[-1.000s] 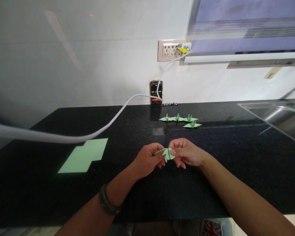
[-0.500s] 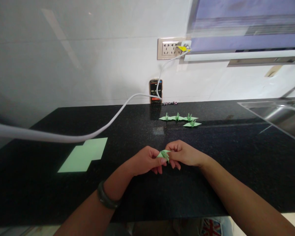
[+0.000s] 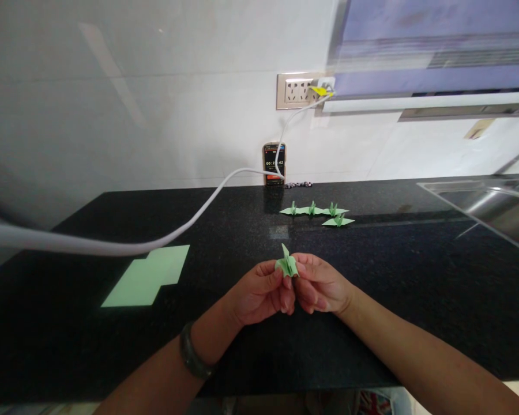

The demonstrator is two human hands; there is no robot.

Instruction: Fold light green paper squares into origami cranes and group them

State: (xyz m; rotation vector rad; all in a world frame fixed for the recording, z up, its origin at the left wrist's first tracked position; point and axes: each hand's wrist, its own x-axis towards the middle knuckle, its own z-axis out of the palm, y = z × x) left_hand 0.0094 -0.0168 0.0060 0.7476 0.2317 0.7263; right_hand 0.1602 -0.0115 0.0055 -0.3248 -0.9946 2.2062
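Observation:
Between my two hands, above the black countertop (image 3: 242, 357), is a folded light-green paper crane (image 3: 287, 265). My left hand (image 3: 259, 293) pinches its left side between thumb and fingers. On its right side, my right hand (image 3: 322, 283) grips it with the fingertips. One pointed part of the crane stands up, and its lower part is partly covered by my fingers. Beyond my hands, several finished paper cranes (image 3: 312, 210) of the same green sit on the counter, most in a row. Flat green paper sheets (image 3: 142, 279) lie overlapping to the left.
A phone (image 3: 274, 164) showing a running timer leans against the white wall. Across the left side a white cable (image 3: 199, 216) hangs in front of the counter, running to a wall socket (image 3: 298, 90). A metal sink (image 3: 493, 202) is set in at the right.
The crane has been turned in my fingers, so a point now stands upward. My left hand has rolled to show more of its palm side, and both hands still hold the paper.

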